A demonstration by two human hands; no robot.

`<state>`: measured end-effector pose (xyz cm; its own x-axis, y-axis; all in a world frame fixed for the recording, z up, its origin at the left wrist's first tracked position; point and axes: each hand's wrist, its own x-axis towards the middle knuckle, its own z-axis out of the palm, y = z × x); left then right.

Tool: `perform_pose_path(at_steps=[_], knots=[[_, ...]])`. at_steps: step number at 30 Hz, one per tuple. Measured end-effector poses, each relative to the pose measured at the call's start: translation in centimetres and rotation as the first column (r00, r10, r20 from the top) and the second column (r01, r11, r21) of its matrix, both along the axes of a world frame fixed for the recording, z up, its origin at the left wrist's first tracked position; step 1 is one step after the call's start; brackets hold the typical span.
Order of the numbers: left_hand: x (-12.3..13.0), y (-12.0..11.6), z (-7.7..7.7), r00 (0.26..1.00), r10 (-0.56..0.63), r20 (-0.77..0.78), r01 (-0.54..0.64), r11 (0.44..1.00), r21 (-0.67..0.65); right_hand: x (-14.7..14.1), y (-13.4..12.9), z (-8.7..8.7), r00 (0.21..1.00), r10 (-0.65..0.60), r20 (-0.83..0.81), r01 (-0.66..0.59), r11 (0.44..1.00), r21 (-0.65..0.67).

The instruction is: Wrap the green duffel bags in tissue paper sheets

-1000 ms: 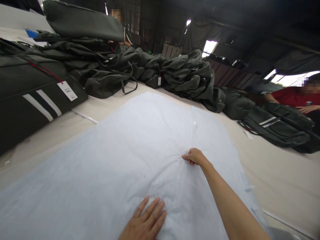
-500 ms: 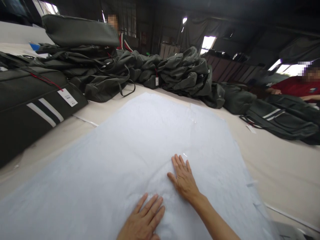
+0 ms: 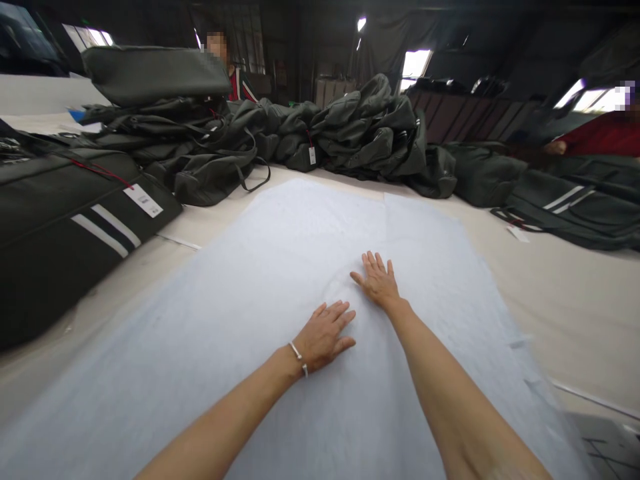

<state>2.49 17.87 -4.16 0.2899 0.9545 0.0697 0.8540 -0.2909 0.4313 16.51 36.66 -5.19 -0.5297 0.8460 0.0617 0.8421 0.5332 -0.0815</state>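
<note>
Smoothing the pale blue sheet point(image 3: 240, 300) well likely calls for flat palms, light pressure and strokes outward from any crease. It covers the surface point(image 3: 560, 293) from six o'clock towards twelve, a striped bag point(image 3: 45, 233) at nine. Fingers spread, pinching nothing, the left hand point(image 3: 327, 337) lies near the middle, the right hand point(image 3: 379, 283) between one and two o'clock from it. A second ago the right pinched a fold; the left now reaches farther towards twelve, its bracelet point(image 3: 296, 351) showing.

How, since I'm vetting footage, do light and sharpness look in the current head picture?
Head view: a window glares white against darkness; the sheet looks softly lit; left hand and right hand look fairly clear; print on nearest tag is unreadable.
</note>
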Motion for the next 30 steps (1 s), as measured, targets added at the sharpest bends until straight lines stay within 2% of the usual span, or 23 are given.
perform_pose_path(at_steps=[2, 4, 6, 8, 9, 11, 13, 14, 15, 17, 19, 22, 25, 27, 28, 30], knots=[[-0.9, -1.4, 1.5, 0.999, 0.018, 0.041, -0.018, 1.000, 0.013, 1.4, -2.3, 1.6, 1.000, 0.013, -0.028, -0.013, 1.000, 0.019], [-2.3, -4.8, 2.7, 0.998, 0.023, 0.052, -0.024, 0.999, 0.029, 3.6, -7.0, 3.3, 0.991, 0.114, -0.071, -0.109, 0.992, 0.069], [-3.5, -9.8, 3.5, 1.000, -0.001, 0.019, 0.000, 1.000, 0.016, 6.3, -13.7, 4.6, 0.958, 0.266, -0.105, -0.250, 0.958, 0.139], [-4.3, -15.5, 4.0, 0.998, -0.039, -0.042, 0.039, 0.999, -0.006, 8.5, -21.6, 4.7, 0.929, 0.361, -0.081, -0.345, 0.925, 0.159], [-4.4, -18.2, 4.1, 0.995, -0.054, -0.078, 0.053, 0.999, -0.009, 9.3, -25.5, 4.1, 0.913, 0.404, -0.058, -0.392, 0.907, 0.157], [-4.2, -22.9, 4.2, 0.983, -0.084, -0.162, 0.088, 0.996, 0.018, 10.0, -32.7, 1.9, 0.859, 0.504, -0.090, -0.467, 0.843, 0.266], [-3.7, -26.0, 3.9, 0.960, -0.120, -0.254, 0.144, 0.986, 0.079, 9.9, -38.1, -0.9, 0.903, 0.420, -0.089, -0.379, 0.877, 0.296], [-3.4, -27.0, 3.7, 0.946, -0.137, -0.295, 0.177, 0.977, 0.116, 9.6, -39.9, -2.3, 0.915, 0.393, -0.094, -0.351, 0.888, 0.296], [-3.1, -27.6, 3.4, 0.932, -0.146, -0.332, 0.204, 0.968, 0.147, 9.4, -41.2, -3.4, 0.924, 0.371, -0.093, -0.331, 0.898, 0.291], [-2.8, -28.1, 2.8, 0.912, -0.155, -0.379, 0.237, 0.955, 0.178, 9.0, -42.1, -4.7, 0.909, 0.408, -0.090, -0.366, 0.881, 0.300], [-2.7, -28.0, 2.1, 0.904, -0.167, -0.393, 0.255, 0.950, 0.181, 8.8, -41.8, -5.1, 0.879, 0.471, -0.073, -0.425, 0.844, 0.327], [-2.8, -27.7, 1.3, 0.903, -0.169, -0.394, 0.270, 0.938, 0.216, 8.4, -40.8, -4.5, 0.862, 0.504, -0.055, -0.451, 0.813, 0.369], [-2.9, -27.6, 0.4, 0.900, -0.131, -0.416, 0.271, 0.916, 0.297, 9.2, -40.0, -3.1, 0.874, 0.481, -0.065, -0.415, 0.810, 0.413], [-3.0, -27.6, -0.3, 0.895, -0.109, -0.432, 0.274, 0.899, 0.343, 11.8, -39.0, -1.4, 0.907, 0.411, -0.088, -0.346, 0.849, 0.399], [-3.0, -27.6, -0.7, 0.896, -0.100, -0.433, 0.277, 0.888, 0.368, 13.9, -38.4, -0.3, 0.933, 0.340, -0.119, -0.276, 0.887, 0.370], [-3.1, -27.5, -1.3, 0.902, -0.087, -0.424, 0.282, 0.861, 0.423, 19.2, -36.8, 2.5, 0.967, 0.067, -0.245, 0.005, 0.960, 0.280]])
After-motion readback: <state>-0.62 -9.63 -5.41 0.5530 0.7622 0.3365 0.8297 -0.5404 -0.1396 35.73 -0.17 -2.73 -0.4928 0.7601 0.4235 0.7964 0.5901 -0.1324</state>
